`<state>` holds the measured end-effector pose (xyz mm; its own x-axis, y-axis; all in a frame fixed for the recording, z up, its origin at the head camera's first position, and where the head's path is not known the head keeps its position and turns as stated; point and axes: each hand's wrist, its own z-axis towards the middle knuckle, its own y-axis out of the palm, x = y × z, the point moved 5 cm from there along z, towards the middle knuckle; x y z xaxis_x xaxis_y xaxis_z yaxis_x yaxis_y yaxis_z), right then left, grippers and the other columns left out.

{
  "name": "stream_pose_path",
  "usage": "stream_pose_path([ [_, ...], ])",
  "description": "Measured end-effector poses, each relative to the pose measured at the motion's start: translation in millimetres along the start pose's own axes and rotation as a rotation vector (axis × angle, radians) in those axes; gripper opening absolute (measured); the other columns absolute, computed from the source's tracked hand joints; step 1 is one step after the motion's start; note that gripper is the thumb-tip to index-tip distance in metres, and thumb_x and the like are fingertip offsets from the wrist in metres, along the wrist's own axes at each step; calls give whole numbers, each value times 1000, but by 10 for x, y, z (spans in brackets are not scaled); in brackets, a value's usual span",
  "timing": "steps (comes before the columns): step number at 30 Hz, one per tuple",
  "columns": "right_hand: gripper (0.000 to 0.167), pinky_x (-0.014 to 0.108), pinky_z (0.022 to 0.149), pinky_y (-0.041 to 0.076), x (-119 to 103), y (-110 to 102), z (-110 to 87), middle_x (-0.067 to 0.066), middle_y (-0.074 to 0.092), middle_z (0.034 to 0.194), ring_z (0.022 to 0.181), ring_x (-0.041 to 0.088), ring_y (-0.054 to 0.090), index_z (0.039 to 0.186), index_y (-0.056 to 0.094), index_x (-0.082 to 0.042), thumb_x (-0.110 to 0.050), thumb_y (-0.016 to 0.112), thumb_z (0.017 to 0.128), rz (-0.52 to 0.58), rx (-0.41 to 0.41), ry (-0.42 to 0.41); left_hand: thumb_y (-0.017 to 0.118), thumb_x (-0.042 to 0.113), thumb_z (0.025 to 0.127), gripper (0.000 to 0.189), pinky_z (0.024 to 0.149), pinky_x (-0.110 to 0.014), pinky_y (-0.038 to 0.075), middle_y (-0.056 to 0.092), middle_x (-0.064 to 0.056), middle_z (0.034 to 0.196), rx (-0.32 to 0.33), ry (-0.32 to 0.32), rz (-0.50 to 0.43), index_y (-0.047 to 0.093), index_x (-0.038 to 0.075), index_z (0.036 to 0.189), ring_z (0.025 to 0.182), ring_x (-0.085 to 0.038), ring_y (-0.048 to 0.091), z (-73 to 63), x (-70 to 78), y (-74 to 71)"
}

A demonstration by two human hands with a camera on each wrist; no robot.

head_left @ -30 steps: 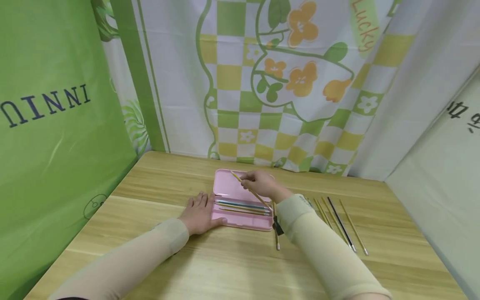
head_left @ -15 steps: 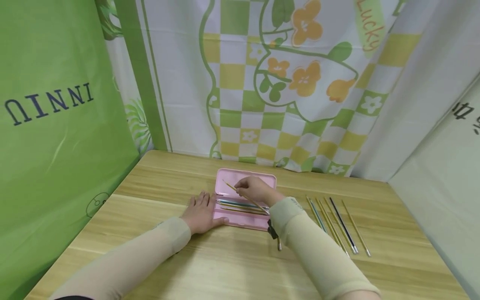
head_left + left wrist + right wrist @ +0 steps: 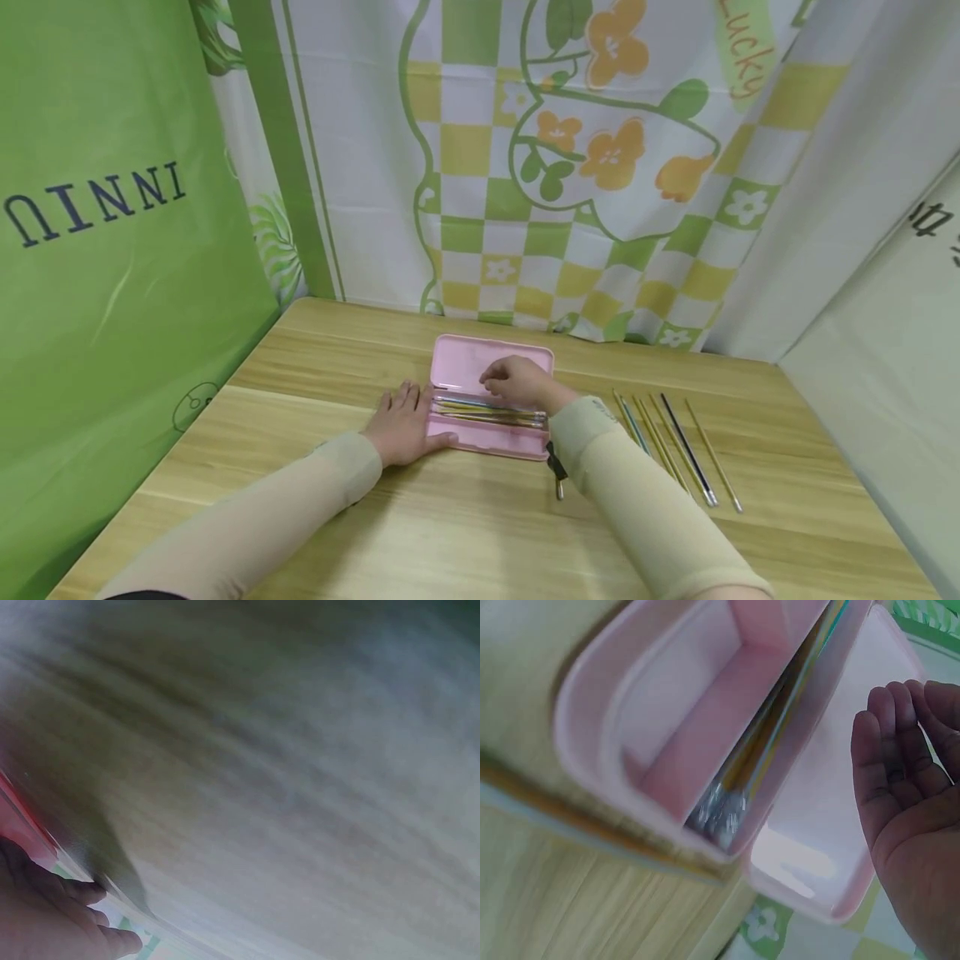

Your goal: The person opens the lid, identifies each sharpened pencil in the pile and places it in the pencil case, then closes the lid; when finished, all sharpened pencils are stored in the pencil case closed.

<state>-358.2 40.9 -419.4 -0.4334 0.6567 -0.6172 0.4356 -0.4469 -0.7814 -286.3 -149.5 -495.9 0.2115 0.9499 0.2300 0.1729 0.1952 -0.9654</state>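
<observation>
A pink pencil case (image 3: 461, 357) lies on the table with its lid folded back. Several pencils (image 3: 491, 412) lie side by side in its rear compartment, their eraser ends to the right. My left hand (image 3: 397, 429) rests at the case's left end, fingers spread and thumb along the front corner. Over the lid and rear compartment hovers my right hand (image 3: 517, 383), its fingers loosely bent around nothing. In the right wrist view, the right hand (image 3: 915, 787) is apart from the pencils (image 3: 769, 742) in the case.
Several more pencils (image 3: 678, 454) lie on the table (image 3: 420, 533) to the right, one of them dark. Another pencil (image 3: 559, 490) lies just right of the case, partly hidden by the right sleeve. A patterned curtain (image 3: 517, 267) hangs behind the table.
The pencil that my right hand held has been lowered and let go into the case's rear compartment. The right hand is now raised slightly above it. The left hand stays at the case's left end.
</observation>
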Motion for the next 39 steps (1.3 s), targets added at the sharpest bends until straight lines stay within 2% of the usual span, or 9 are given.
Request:
stream_pose_path([
  [7, 22, 34, 78, 59, 185, -142, -149, 16, 74, 101, 89, 25, 70, 113, 71, 9, -5, 60, 101, 61, 18, 2, 48, 72, 98, 106, 123, -61, 6, 18, -31, 165, -11, -4, -21, 13, -3, 163, 154, -46, 9, -50, 63, -75],
  [13, 27, 41, 87, 58, 361, -298, -317, 23, 70, 113, 99, 33, 68, 121, 66, 12, -6, 55, 105, 170, 24, 75, 48, 72, 98, 105, 123, -61, 6, 19, -31, 165, -9, 0, -22, 15, -3, 163, 155, -45, 9, -74, 89, -113],
  [16, 29, 46, 93, 57, 456, -388, -396, 26, 68, 117, 106, 38, 67, 124, 63, 14, -6, 52, 106, 232, 50, 104, 48, 73, 98, 106, 123, -62, 6, 19, -32, 165, 0, 6, -29, 15, -3, 163, 154, -46, 9, -56, 61, -78],
  [21, 32, 48, 96, 55, 631, -518, -537, 32, 65, 121, 115, 44, 63, 129, 57, 17, -6, 49, 108, 328, 108, 142, 48, 71, 99, 104, 122, -62, 5, 19, -32, 164, -1, 12, -28, 14, -4, 163, 154, -46, 8, -76, 79, -94],
  [24, 35, 48, 98, 54, 698, -589, -646, 35, 61, 124, 117, 46, 61, 131, 54, 19, -7, 49, 109, 360, 131, 164, 50, 68, 100, 102, 122, -62, 5, 19, -33, 164, -12, 10, -27, 15, -6, 162, 154, -47, 9, -111, 128, -144],
  [29, 38, 51, 101, 51, 835, -673, -786, 38, 57, 129, 121, 48, 58, 135, 49, 21, -7, 47, 110, 413, 159, 203, 47, 70, 99, 104, 122, -62, 4, 18, -33, 164, -17, 10, -23, 13, -5, 163, 154, -47, 8, -116, 122, -134],
  [33, 40, 50, 102, 51, 995, -738, -895, 38, 55, 133, 122, 46, 57, 138, 47, 20, -9, 47, 110, 419, 182, 234, 46, 72, 98, 106, 122, -63, 4, 17, -34, 164, -10, 15, -24, 11, -5, 163, 154, -47, 7, -90, 103, -104],
  [39, 39, 50, 100, 52, 1147, -823, -1087, 37, 56, 130, 120, 45, 58, 135, 48, 20, -8, 47, 110, 385, 220, 272, 46, 72, 99, 106, 122, -63, 5, 18, -33, 164, -9, 23, -1, 12, -5, 163, 154, -47, 8, -79, 88, -83],
])
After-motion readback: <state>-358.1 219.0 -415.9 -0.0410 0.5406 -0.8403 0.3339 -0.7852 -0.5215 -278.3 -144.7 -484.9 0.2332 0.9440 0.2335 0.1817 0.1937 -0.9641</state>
